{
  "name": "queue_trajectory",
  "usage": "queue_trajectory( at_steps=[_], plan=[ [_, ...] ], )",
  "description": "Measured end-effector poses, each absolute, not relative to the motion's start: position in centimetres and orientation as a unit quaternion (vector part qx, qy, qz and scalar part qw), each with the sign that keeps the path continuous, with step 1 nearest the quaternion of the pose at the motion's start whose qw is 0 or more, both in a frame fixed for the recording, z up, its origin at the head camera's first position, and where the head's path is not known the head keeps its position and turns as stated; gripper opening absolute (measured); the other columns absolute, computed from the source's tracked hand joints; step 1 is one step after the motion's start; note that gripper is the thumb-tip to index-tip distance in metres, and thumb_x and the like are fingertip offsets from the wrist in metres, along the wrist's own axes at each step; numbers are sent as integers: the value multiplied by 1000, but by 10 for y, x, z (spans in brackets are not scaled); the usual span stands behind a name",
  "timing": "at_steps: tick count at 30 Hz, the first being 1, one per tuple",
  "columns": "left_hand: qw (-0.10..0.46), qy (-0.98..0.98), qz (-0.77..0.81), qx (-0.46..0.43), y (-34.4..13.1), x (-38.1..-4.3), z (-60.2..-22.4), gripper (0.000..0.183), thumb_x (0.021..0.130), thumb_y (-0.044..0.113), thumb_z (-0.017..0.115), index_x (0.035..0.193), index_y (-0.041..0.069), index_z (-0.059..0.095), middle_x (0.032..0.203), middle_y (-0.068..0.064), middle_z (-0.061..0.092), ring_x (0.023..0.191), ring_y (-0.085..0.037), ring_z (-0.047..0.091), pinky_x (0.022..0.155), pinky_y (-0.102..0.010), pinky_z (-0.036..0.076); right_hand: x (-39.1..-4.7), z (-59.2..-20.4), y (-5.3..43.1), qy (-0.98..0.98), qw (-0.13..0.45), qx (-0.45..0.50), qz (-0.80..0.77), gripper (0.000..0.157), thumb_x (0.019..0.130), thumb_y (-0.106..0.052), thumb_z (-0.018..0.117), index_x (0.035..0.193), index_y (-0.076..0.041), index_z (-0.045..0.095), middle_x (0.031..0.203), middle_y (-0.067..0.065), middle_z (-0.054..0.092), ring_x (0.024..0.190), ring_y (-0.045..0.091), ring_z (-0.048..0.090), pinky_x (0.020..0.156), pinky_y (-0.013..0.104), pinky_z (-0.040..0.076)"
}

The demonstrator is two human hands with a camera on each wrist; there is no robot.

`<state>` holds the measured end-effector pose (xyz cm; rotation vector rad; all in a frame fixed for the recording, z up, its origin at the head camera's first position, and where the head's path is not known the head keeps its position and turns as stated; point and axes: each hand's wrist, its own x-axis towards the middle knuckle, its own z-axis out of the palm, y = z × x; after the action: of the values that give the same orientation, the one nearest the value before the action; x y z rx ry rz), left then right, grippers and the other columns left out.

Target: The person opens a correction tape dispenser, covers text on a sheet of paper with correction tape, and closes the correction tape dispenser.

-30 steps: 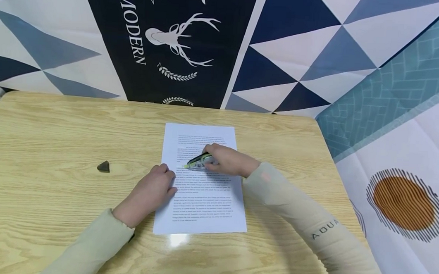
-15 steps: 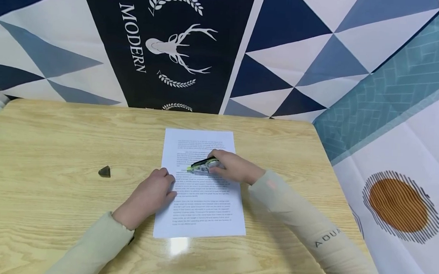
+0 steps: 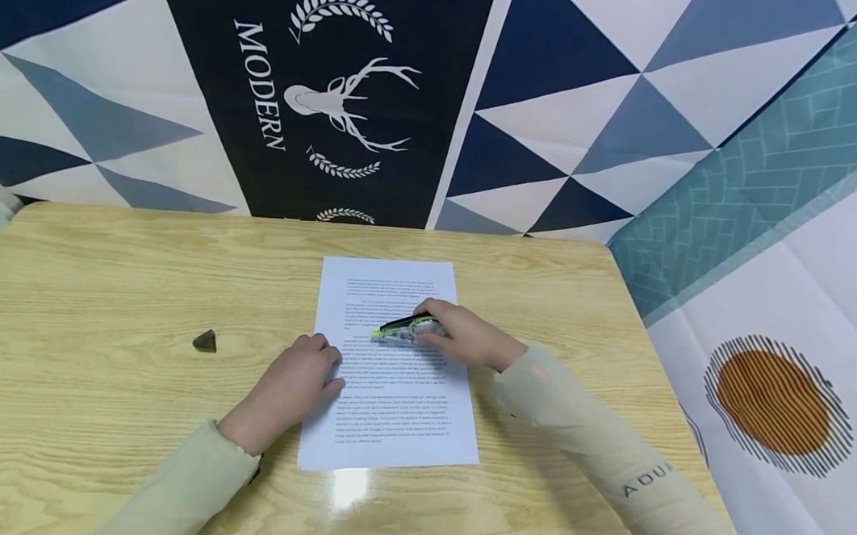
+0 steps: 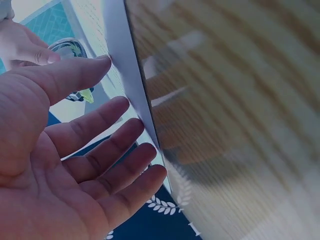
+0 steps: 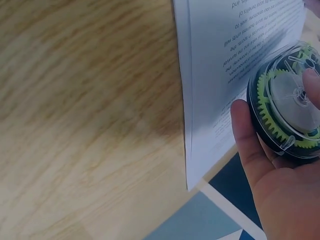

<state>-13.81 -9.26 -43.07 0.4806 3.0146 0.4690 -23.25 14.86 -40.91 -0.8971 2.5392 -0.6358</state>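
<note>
A printed sheet of paper (image 3: 388,269) lies on the wooden table. My right hand (image 3: 461,332) grips a correction tape dispenser (image 3: 405,328), pinched between thumb and fingers. Its light green tip points left, down at a text line in the upper middle of the page. In the right wrist view the dispenser's clear case (image 5: 287,107) shows a green gear wheel inside. My left hand (image 3: 287,381) rests at the page's left edge. The left wrist view shows its fingers (image 4: 112,172) loosely bent, fingertips at the paper's edge, holding nothing.
A small dark cap-like piece (image 3: 206,341) lies on the table (image 3: 108,283) left of my left hand. Behind the table's far edge hangs a patterned cloth (image 3: 346,166) with a deer head and triangles. Another patterned cloth (image 3: 763,261) covers the right side.
The correction tape dispenser has slid a short way right along the text line with my right hand. My left hand stays at the page edge. The head view has tilted slightly up.
</note>
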Motion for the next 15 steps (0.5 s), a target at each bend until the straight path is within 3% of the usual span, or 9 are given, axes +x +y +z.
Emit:
queue_trajectory(
  at_steps=[15],
  plan=[
    [7, 973, 192, 130, -114, -136, -424, 23, 83, 18, 67, 97, -1, 67, 81, -5, 59, 73, -18, 50, 65, -32, 43, -225, -410, 156, 898, 182, -302, -262, 30, 93, -24, 57, 120, -11, 51, 109, 5, 61, 88, 14, 54, 81, 31, 43]
  ],
)
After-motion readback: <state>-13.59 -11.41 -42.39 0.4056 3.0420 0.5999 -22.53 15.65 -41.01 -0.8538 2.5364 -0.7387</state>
